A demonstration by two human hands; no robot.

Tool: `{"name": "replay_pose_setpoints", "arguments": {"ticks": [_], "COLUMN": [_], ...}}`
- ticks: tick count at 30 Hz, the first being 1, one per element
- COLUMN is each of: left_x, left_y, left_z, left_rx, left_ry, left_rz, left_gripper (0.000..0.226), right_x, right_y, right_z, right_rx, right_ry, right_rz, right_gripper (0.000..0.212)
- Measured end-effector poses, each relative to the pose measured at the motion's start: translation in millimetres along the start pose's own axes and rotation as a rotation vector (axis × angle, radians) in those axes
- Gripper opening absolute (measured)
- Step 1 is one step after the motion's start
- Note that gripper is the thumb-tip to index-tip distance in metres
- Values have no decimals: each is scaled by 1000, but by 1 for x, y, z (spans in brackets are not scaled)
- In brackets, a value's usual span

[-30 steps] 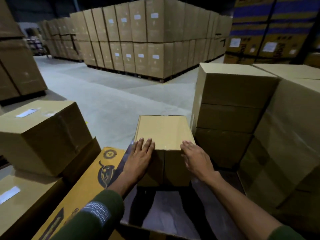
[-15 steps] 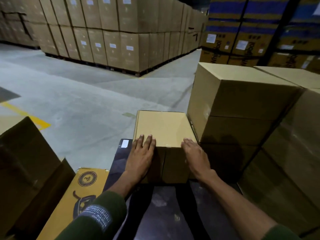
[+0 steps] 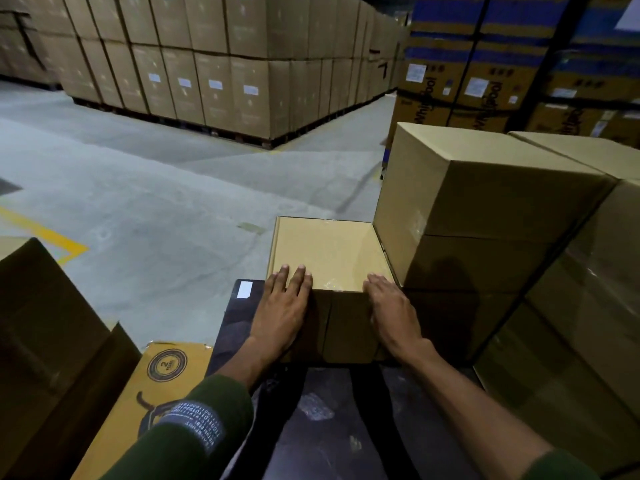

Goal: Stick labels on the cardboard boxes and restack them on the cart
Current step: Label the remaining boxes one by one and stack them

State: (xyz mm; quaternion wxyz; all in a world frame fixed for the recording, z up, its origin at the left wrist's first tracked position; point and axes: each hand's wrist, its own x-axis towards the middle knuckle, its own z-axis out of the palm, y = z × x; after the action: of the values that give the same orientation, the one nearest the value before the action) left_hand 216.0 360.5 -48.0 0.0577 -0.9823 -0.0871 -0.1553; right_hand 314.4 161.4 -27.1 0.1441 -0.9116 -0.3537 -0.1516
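A small plain cardboard box (image 3: 329, 258) stands on the dark cart deck (image 3: 332, 420), pushed against a taller stack of boxes (image 3: 485, 202) on its right. My left hand (image 3: 282, 313) lies flat over the box's near left corner, fingers straight on its top. My right hand (image 3: 391, 310) lies flat over the near right corner in the same way. A small white label (image 3: 245, 289) lies on the deck just left of the box.
More stacked boxes (image 3: 581, 323) fill the right side. A yellow printed carton (image 3: 162, 379) and a brown box (image 3: 52, 341) sit at lower left. Palletised boxes (image 3: 221, 74) line the far floor, and grey concrete (image 3: 156, 202) with a yellow line lies between.
The view has swung to the right over the last second. The box has slid up against the right stack, and both hands stay flat on its near corners.
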Motion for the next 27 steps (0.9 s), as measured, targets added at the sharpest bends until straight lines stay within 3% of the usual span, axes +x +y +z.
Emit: {"name": "replay_pose_setpoints", "arguments": {"ticks": [10, 14, 16, 19, 23, 27], "left_x": [1, 4, 1, -16, -54, -96], "left_y": [1, -1, -1, 5, 17, 29], "left_z": [-5, -12, -20, -28, -40, -56], "left_rx": [-6, -6, 20, 25, 37, 100], "left_ry": [-12, -106, -149, -71, 32, 20], "left_rz": [22, 42, 41, 3, -47, -125], "left_gripper": [68, 73, 79, 84, 84, 82], "right_x": [-2, 0, 0, -10, -41, -73], "right_y": [-2, 3, 4, 3, -10, -26], "right_z": [-6, -13, -15, -15, -13, -10], "right_rx": [40, 56, 58, 54, 131, 199], "right_ry": [-47, -62, -60, 15, 61, 42], "right_rz": [27, -13, -39, -70, -177, -281], "right_gripper": [47, 34, 38, 51, 46, 41]}}
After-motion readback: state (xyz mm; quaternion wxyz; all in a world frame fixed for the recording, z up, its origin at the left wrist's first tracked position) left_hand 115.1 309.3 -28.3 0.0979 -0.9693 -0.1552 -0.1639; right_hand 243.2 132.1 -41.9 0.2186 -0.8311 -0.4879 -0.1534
